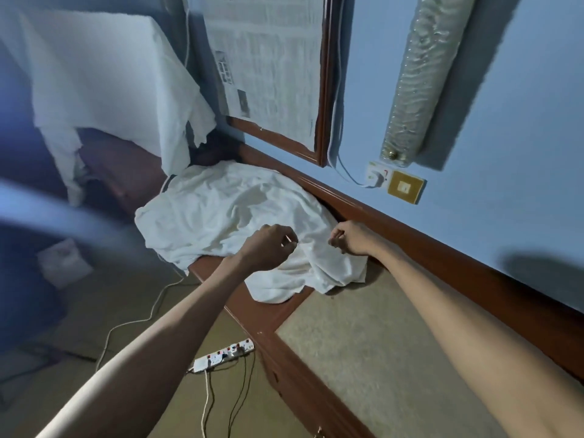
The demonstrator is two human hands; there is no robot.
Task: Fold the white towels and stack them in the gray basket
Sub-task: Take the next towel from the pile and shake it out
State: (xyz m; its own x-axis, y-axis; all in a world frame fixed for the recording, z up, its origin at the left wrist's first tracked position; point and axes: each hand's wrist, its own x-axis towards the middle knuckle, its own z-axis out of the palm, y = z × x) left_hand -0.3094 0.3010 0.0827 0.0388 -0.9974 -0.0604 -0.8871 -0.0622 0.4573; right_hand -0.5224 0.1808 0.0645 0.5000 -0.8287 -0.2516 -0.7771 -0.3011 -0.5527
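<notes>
Crumpled white towel [221,210], frame centre: edge pinched by left hand [268,245], gripped in curled fingers of right hand [347,238], probably for spreading before folding.

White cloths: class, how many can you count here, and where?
2. A crumpled towel lies on the wooden table, held by the left hand and right hand. A draped cloth hangs upper left. Folds may hide more. A blurred pale object on the floor is unclear.
</notes>
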